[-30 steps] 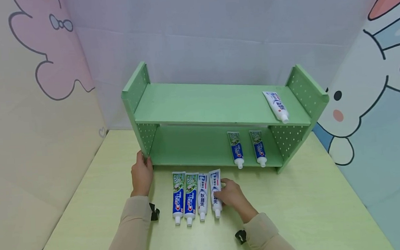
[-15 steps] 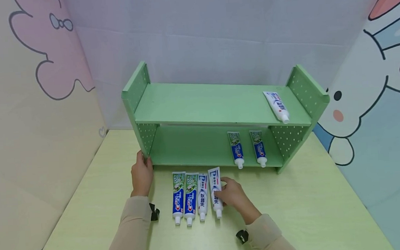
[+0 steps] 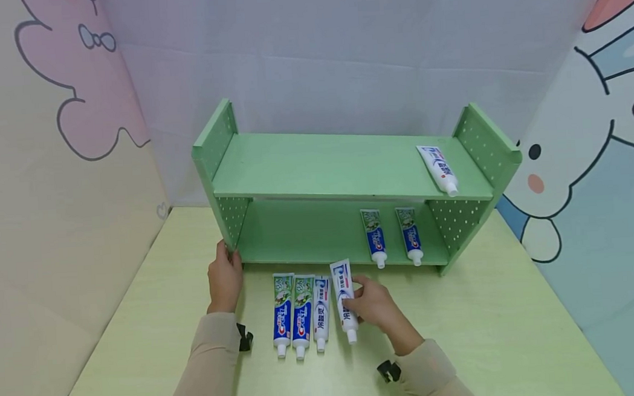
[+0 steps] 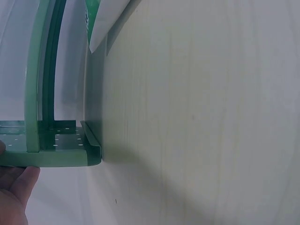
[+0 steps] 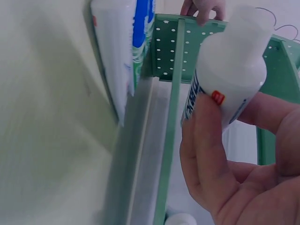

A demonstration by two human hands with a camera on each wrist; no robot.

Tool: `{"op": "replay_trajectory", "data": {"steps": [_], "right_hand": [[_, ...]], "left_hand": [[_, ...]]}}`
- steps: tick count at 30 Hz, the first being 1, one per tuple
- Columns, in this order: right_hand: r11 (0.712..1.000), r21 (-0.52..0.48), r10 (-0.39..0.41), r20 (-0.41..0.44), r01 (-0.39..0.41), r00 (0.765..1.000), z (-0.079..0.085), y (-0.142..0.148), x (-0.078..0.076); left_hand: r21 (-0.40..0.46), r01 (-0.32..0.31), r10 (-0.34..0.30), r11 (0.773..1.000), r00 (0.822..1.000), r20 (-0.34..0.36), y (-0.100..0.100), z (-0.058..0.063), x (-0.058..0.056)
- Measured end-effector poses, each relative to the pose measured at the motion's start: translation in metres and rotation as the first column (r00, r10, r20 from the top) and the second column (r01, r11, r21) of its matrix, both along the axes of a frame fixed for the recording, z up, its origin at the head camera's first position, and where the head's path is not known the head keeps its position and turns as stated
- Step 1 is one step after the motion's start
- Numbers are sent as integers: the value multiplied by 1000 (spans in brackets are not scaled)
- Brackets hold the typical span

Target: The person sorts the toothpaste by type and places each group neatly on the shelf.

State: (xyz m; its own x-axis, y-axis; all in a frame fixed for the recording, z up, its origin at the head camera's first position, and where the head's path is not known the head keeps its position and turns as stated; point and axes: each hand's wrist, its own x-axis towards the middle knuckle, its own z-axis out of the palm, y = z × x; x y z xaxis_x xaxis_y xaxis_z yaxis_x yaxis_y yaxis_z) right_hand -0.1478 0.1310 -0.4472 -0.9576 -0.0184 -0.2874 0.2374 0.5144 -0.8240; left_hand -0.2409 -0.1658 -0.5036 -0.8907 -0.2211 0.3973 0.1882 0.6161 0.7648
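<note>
My right hand (image 3: 375,304) pinches a white toothpaste tube (image 3: 342,290) between thumb and fingers, cap toward me. In the right wrist view this tube (image 5: 232,77) is tilted, held off the table. To its left lie another white toothpaste tube (image 3: 321,313) and two blue-green Crest toothpaste tubes (image 3: 282,309), (image 3: 303,311) in a row. My left hand (image 3: 226,279) grips the front edge of the left side panel of a green two-tier shelf (image 3: 315,162). In the left wrist view, the thumb and fingers of that hand (image 4: 16,192) straddle the panel edge (image 4: 51,158).
On the upper tier, at the right, rests a white toothpaste tube (image 3: 438,169). Two Crest toothpaste tubes (image 3: 374,237), (image 3: 409,235) lie on the lower tier, caps past its front edge. The shelf stands on a pale wooden table (image 3: 499,332) before printed cloth walls.
My right hand has raised the white tube from the row and shifted it slightly right and toward the shelf. The left hand keeps its grip on the shelf.
</note>
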Motion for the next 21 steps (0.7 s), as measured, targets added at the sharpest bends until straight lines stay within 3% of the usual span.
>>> {"op": "replay_trajectory", "data": {"steps": [10, 21], "right_hand": [[1000, -4, -5, -19, 5, 1000, 22, 2, 4], [999, -33, -24, -29, 23, 999, 32, 9, 4]], "left_hand": [[3, 2, -2, 1000, 1000, 0, 0, -3, -2], [-6, 1, -1, 1000, 1000, -24, -1, -4, -2]]}}
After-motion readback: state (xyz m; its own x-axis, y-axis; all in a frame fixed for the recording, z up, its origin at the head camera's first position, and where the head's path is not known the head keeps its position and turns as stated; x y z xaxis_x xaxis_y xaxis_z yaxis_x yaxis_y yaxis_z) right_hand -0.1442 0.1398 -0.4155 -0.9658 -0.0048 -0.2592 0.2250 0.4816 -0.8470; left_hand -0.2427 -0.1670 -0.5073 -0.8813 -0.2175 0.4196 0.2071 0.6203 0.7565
